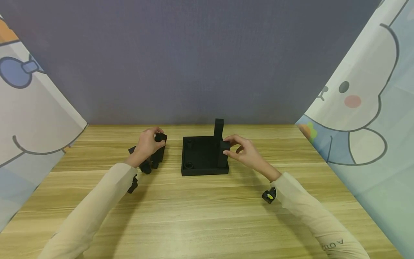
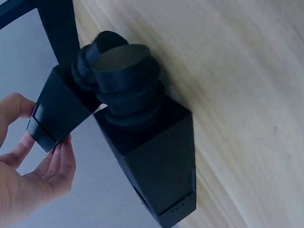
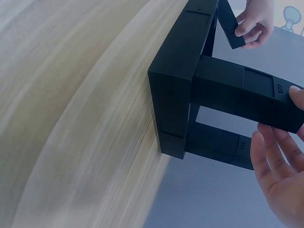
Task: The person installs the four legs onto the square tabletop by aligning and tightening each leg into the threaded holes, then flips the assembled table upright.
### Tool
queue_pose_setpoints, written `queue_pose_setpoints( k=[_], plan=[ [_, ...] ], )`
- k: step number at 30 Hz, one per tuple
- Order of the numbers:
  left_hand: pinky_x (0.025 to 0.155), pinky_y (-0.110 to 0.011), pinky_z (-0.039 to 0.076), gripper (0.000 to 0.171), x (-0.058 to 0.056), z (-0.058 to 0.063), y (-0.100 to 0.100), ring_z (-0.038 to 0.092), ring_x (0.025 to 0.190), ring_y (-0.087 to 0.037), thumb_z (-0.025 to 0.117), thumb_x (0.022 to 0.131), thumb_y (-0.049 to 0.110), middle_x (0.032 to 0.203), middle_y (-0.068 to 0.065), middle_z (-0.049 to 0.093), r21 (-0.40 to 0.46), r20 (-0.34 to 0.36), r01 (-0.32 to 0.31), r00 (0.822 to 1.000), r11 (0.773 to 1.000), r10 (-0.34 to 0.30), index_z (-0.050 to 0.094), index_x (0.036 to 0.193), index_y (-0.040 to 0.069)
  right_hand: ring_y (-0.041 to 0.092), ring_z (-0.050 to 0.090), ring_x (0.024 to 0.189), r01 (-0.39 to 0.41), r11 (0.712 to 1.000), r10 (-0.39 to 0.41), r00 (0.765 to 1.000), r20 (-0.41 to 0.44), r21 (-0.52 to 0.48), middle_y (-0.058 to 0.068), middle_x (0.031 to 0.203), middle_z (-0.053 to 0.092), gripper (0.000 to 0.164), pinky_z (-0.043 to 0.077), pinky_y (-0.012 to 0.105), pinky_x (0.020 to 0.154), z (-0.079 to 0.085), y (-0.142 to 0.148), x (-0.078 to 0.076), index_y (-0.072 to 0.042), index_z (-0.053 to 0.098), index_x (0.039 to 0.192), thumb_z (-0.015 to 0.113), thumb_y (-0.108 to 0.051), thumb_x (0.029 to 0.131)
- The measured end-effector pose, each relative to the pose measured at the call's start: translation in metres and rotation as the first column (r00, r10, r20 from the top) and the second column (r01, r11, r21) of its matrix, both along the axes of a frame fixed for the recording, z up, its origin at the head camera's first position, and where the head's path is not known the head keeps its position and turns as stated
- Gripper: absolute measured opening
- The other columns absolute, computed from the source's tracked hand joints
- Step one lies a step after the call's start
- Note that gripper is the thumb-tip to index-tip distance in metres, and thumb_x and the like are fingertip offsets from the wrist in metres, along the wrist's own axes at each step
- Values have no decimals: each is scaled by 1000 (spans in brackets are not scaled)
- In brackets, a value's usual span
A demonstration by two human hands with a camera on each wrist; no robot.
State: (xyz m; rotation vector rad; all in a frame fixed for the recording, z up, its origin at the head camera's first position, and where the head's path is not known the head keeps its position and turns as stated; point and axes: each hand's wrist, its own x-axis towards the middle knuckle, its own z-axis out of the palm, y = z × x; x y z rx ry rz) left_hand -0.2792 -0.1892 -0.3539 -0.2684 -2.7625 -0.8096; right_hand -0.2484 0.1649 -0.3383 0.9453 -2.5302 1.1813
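A black square tabletop (image 1: 205, 171) lies upside down on the table, with round threaded sockets at its two left corners. My right hand (image 1: 246, 153) holds a table leg (image 1: 224, 154) between thumb and fingers; it stands upright at the near right corner and bears the number 127 in the right wrist view. Another leg (image 1: 219, 128) rises from the far right corner. To the left of the tabletop, my left hand (image 1: 146, 145) grips a tapered black leg (image 2: 61, 109) whose threaded end shows in the left wrist view.
Another leg (image 2: 164, 166) with a thick threaded end is close to the left hand's leg. Small black wrist devices (image 1: 269, 195) show by the sleeves. A grey panel (image 1: 194, 64) stands behind the wooden table (image 1: 194, 216), with cartoon-printed sheets (image 1: 362, 82) at both sides.
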Motion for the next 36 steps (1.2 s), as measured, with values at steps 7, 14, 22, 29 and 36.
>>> queue_pose_setpoints(
  k=[7,14,22,29,36],
  plan=[
    [80,-49,48,32,6,5,0,55,97,-40,65,83,13,119,-21,55,36,35,17,999,999,-18,57,112,3,24,60,89,0,1000,0,1000,-10,1,6,103,63,35,51,28,61,0,0,0,-11,60,112,72,-17,80],
    [78,-49,50,31,12,12,0,57,98,-42,65,82,11,120,-20,55,73,31,38,999,997,-40,58,112,4,25,60,89,-9,1000,9,1000,-21,1,8,103,64,35,51,28,61,-1,-1,1,-10,60,113,71,-17,80],
    [74,-48,52,32,15,17,-6,60,97,-41,65,82,13,120,-19,56,72,25,68,997,995,-70,58,112,5,25,61,90,-4,1000,4,1000,-13,10,7,104,63,35,51,30,62,0,0,0,-12,59,113,71,-18,81],
    [72,-48,52,32,18,22,-8,61,93,-40,66,81,13,118,-21,57,71,14,89,996,994,-90,59,112,4,25,61,90,-3,1000,3,1000,-5,5,7,104,64,35,51,30,63,0,0,1,-11,60,113,71,-17,80],
    [72,-47,53,33,21,27,-7,63,91,-40,67,81,12,115,-21,60,63,-14,97,995,993,-96,60,112,4,26,61,90,-5,1000,5,1000,-14,2,8,104,64,35,51,30,62,1,-1,1,-11,60,113,71,-17,80]
  ],
)
